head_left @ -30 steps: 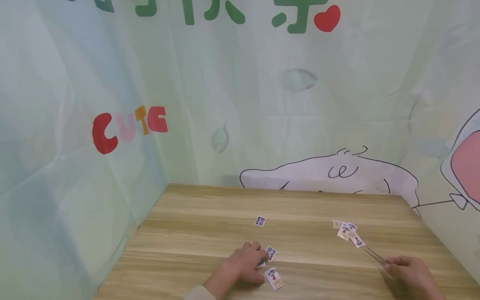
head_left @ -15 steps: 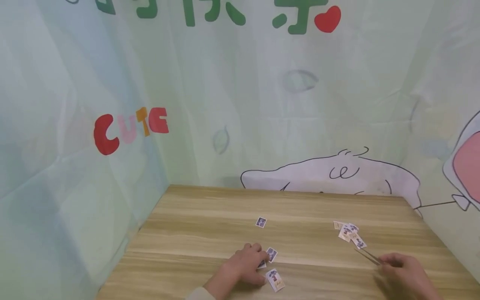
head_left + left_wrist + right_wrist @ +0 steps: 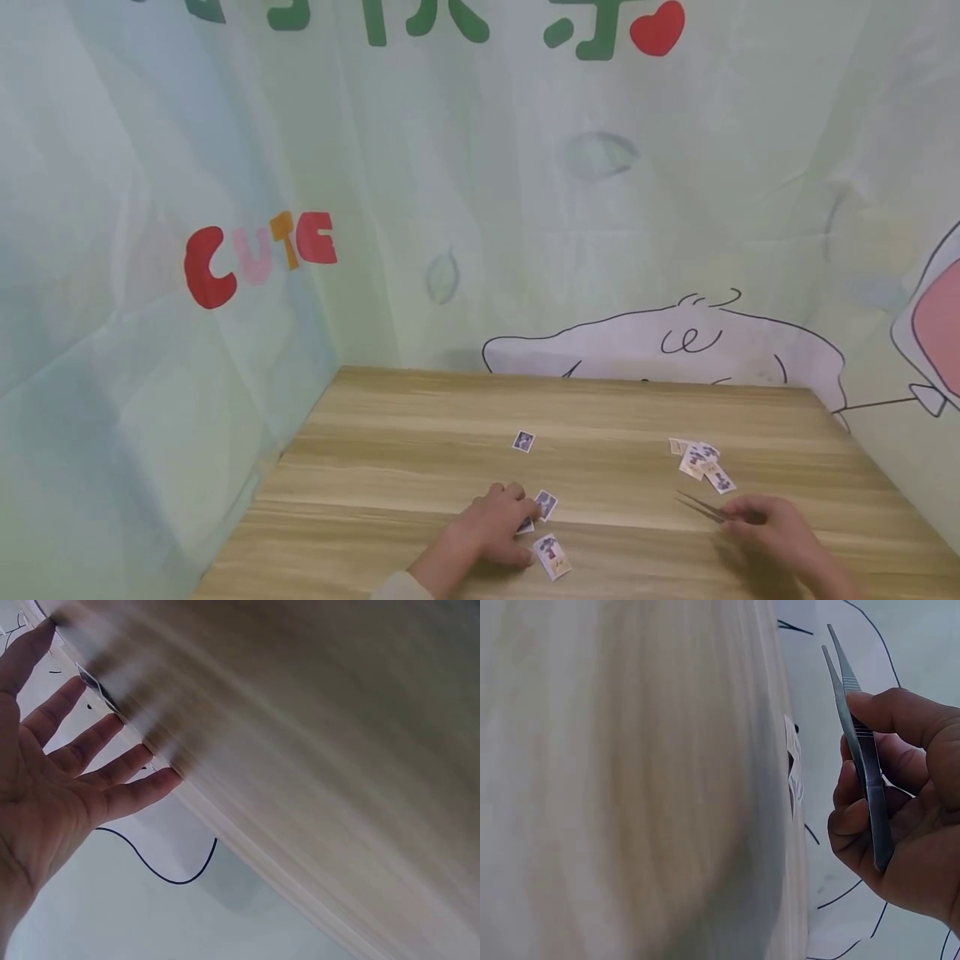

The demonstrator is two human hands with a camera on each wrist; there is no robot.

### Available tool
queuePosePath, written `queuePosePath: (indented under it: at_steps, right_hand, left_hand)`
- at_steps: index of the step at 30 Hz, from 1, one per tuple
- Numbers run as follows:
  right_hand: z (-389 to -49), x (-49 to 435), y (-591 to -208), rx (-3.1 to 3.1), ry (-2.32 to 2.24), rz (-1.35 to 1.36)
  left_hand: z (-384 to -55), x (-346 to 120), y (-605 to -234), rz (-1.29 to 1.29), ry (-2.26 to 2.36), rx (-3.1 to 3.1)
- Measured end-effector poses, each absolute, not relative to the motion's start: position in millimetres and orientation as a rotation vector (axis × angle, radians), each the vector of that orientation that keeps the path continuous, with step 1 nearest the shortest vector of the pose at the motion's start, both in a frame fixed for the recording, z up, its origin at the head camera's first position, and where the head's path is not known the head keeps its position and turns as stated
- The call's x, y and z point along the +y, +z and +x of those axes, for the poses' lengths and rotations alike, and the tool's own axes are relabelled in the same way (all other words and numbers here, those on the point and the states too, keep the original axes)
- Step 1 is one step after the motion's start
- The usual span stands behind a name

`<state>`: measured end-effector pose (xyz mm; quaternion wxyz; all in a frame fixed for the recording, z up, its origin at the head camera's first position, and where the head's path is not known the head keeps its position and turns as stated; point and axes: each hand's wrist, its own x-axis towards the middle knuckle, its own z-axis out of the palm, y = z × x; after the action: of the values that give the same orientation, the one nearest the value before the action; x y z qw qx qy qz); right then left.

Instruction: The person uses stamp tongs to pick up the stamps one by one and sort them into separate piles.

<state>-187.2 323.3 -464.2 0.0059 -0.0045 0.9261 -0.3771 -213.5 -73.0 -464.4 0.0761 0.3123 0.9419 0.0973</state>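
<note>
1. Right hand (image 3: 776, 533): gripping slim silver-grey metal tweezers (image 3: 864, 761). Right wrist view gives the detail: thumb on the ridged grip, fingers curled behind, rear end near the palm. Tips slightly apart.
2. Head view alone places the tool against the layout: tips pointing leftward, nearer the person than the card pile.
3. Left hand (image 3: 491, 525): fingers spread and relaxed, tips down at the tabletop. Palm shows only in left wrist view; head view has the back.
4. Under those fingers, head view: small dark-blue rectangular card with white border (image 3: 527, 527), partly covered. Left wrist view has a thin dark piece edge-on at the fingertips; probably a card, angle too steep to be sure.
5. Around left hand: another dark-blue white-bordered card (image 3: 547, 505) by the fingertips; white-and-cream printed card (image 3: 552, 557) just beside the thumb; lone dark-blue square-looking card (image 3: 523, 442) farther out.
6. Near right hand: overlapping pile of small white-and-cream paper cards (image 3: 697, 462). Head view reads the prints; right wrist view, mostly edges.
7. Beyond: pale wood-grain table (image 3: 405, 425); light-green fabric backdrop (image 3: 480, 183), its "CUTE" lettering (image 3: 285, 242) in head view only.
</note>
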Motion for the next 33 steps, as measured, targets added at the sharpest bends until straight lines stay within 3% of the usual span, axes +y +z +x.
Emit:
queuePosePath:
  at_steps: [19,33]
  right_hand:
    - [-204.1,288.0,-462.5,2.864,-1.228,-0.548]
    - [-217.1,270.1,-463.6,2.775,-1.29,-0.698]
  left_hand:
    - [-211.7,-73.9,-462.6,0.98,0.251,2.848]
    - [-211.8,-73.3,-463.8,1.022,0.231,2.846]
